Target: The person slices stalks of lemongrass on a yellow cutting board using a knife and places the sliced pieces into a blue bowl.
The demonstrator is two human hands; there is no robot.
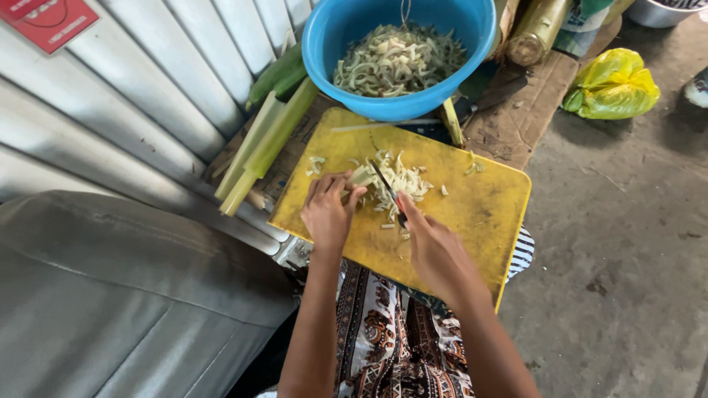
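Observation:
A yellow cutting board [479, 206] rests across my lap. My left hand [327, 212] pins a pale green stalk piece [359, 177] against the board with curled fingers. My right hand [435, 250] grips a small knife [385, 184] whose dark blade points up and left into the stalk. A pile of cut pale slices [404, 180] lies beside the blade. A blue bowl [324, 44] just beyond the board holds many more cut slices.
Long green stalks [265, 140] lean off the board's left side against a corrugated metal wall [147, 88]. A yellow-green plastic bag [612, 85] lies on the concrete floor at right. A grey cushion [110, 295] fills the lower left. Patterned cloth [383, 339] covers my legs.

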